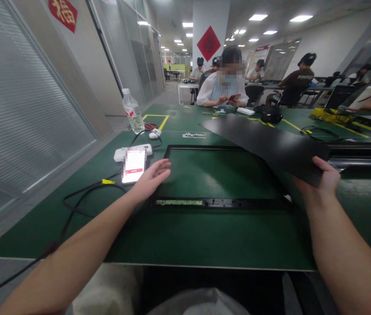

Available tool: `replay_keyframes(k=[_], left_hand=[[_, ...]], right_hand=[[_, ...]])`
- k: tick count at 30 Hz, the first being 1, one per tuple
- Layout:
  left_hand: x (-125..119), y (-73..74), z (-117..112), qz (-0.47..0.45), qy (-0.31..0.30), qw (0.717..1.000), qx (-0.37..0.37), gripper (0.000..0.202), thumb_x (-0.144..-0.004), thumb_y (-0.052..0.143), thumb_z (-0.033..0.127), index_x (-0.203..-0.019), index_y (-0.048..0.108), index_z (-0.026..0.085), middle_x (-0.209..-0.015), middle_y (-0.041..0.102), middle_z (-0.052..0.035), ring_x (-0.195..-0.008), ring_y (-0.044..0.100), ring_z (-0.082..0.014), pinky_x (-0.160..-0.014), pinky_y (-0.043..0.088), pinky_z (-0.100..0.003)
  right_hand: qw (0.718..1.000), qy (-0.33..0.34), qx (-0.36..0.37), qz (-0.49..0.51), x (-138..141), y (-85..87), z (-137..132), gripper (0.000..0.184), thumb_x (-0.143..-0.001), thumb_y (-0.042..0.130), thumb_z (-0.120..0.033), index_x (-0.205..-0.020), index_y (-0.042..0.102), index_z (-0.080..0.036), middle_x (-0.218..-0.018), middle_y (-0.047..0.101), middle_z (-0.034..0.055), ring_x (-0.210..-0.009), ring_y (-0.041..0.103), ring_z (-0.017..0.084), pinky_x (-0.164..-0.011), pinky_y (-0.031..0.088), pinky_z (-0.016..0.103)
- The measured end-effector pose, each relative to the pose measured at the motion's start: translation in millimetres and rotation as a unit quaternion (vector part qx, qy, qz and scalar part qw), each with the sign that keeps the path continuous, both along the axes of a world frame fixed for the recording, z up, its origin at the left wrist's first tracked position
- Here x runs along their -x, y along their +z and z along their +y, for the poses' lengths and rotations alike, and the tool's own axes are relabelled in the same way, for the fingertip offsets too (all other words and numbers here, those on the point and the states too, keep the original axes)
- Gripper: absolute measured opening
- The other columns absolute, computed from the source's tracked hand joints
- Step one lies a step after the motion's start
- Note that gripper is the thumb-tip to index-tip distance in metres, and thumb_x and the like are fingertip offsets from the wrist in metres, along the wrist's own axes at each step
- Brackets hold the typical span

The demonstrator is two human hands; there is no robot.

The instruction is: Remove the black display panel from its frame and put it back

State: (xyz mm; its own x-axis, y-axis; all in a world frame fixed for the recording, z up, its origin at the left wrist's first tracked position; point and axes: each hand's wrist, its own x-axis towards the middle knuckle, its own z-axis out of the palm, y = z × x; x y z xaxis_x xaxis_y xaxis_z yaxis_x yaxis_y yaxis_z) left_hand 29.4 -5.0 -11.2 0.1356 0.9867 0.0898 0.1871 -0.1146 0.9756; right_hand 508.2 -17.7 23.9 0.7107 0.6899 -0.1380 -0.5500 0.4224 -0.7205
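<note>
My right hand (323, 177) grips the near right corner of a thin, dark, flat sheet (264, 140), thumb on top and the other fingers out of sight beneath. The sheet is tilted in the air over the right part of a black rectangular frame (244, 203) that lies on the green table (205, 240). A green circuit strip (179, 202) sits in the frame's near side. Beside the frame's left side is my left hand (154, 175), fingers stretched out and nothing in it. Just left of that hand, a phone (134, 164) with a lit screen leans on a white object (118, 154).
A water bottle (133, 111), red-handled scissors (151, 126) and a white mouse-like object (155, 133) stand at the back left. Black cables (74, 201) run along the left. Small white strips (194, 135) lie behind the frame. A person (225, 83) sits across the table.
</note>
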Motion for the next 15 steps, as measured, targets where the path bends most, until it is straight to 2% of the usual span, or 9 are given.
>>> replay_keyframes(k=[2,4,8,10,12,15], left_hand=[[-2,3.6,0,-0.088,0.033,0.995,0.040,0.061,-0.093,0.078,0.046,-0.147,0.066,0.020,-0.159,0.070,-0.0213,-0.144,0.069,-0.0386,-0.128,0.049,-0.057],[-3,8.7,0,-0.169,0.051,0.981,0.084,0.056,-0.099,0.072,0.043,-0.148,0.065,0.016,-0.154,0.073,-0.0231,-0.142,0.072,-0.0364,-0.129,0.049,-0.054],[-1,17.9,0,-0.277,0.049,0.949,0.140,0.049,-0.105,0.063,0.039,-0.145,0.066,0.011,-0.136,0.081,-0.0248,-0.136,0.076,-0.0336,-0.122,0.056,-0.046],[1,19.9,1,-0.302,0.042,0.942,0.141,0.043,-0.105,0.062,0.038,-0.137,0.072,0.011,-0.125,0.085,-0.0215,-0.126,0.081,-0.0321,-0.112,0.063,-0.043],[4,20.5,3,-0.307,0.029,0.941,0.138,0.039,-0.103,0.063,0.037,-0.129,0.077,0.012,-0.114,0.087,-0.0177,-0.111,0.084,-0.0309,-0.095,0.069,-0.039],[9,20.8,4,-0.279,0.006,0.950,0.140,0.040,-0.095,0.072,0.034,-0.128,0.082,0.014,-0.107,0.089,-0.0133,-0.096,0.085,-0.0304,-0.069,0.067,-0.033]], right_hand=[[1.000,0.016,0.000,0.009,1,1.7,-1,0.026,-0.078,0.060,-0.011,-0.099,0.073,-0.020,-0.100,0.082,0.0045,-0.078,0.076,0.020,-0.079,0.070,0.039],[0.999,0.046,0.000,0.018,1,2.6,-2,0.031,-0.077,0.060,-0.012,-0.103,0.075,-0.020,-0.098,0.083,0.0052,-0.078,0.078,0.023,-0.085,0.071,0.046],[0.994,0.108,0.028,0.016,1,5.0,-6,0.038,-0.082,0.058,-0.017,-0.114,0.079,-0.019,-0.099,0.085,0.0085,-0.080,0.081,0.029,-0.097,0.069,0.057],[0.990,0.131,0.056,-0.006,1,5.6,-10,0.036,-0.085,0.059,-0.019,-0.115,0.079,-0.020,-0.100,0.085,0.0095,-0.085,0.082,0.032,-0.097,0.069,0.060],[0.985,0.145,0.092,-0.035,1,5.0,-13,0.031,-0.085,0.063,-0.020,-0.111,0.080,-0.020,-0.098,0.085,0.0113,-0.091,0.083,0.036,-0.095,0.069,0.062],[0.979,0.144,0.130,-0.067,1,1.9,-12,0.024,-0.082,0.067,-0.018,-0.103,0.079,-0.020,-0.090,0.083,0.0116,-0.091,0.083,0.038,-0.088,0.071,0.059]])
